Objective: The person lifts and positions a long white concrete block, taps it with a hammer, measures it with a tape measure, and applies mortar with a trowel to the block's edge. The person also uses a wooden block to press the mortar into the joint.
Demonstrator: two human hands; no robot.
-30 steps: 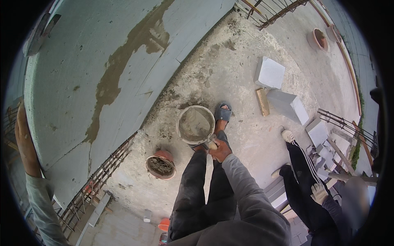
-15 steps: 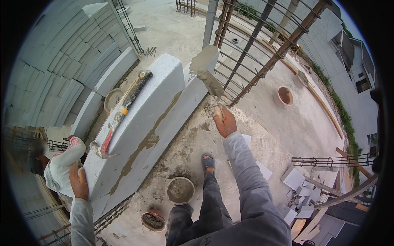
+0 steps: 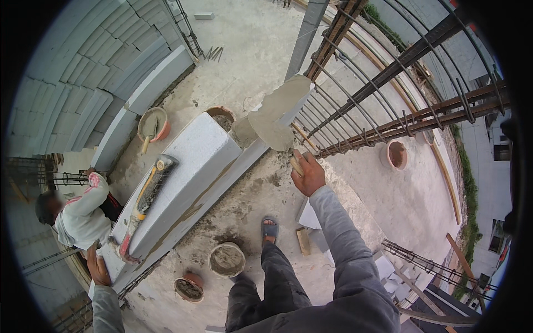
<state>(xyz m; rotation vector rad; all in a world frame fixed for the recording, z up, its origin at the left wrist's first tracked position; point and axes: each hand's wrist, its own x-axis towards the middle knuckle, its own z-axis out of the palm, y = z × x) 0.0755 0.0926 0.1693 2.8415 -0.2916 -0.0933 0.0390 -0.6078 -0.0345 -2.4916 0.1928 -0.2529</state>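
Observation:
My right hand (image 3: 308, 175) is closed around the wooden handle of a trowel (image 3: 270, 132). Its mortar-smeared blade lies at the wet grey mortar (image 3: 287, 100) at the far end of a low wall of white blocks (image 3: 202, 145). Flat against the near left end of the wall's top block rests my left hand (image 3: 99, 269), its fingers stretched out. On that block lies a hammer (image 3: 145, 191) with a black grip and a yellow and red shaft. A mortar line (image 3: 200, 205) runs along the joint below the block.
Beyond the wall, a person (image 3: 83, 213) in a light top crouches at the left. Mortar buckets (image 3: 226, 260) stand by my feet, and another (image 3: 154, 126) with a trowel sits behind the wall. A rebar cage (image 3: 383, 125) rises at the right. Block offcuts (image 3: 388, 272) lie lower right.
The trowel blade has turned and moved left onto the mortar beside the top block. My view has shifted, showing more of the other person and the buckets behind the wall.

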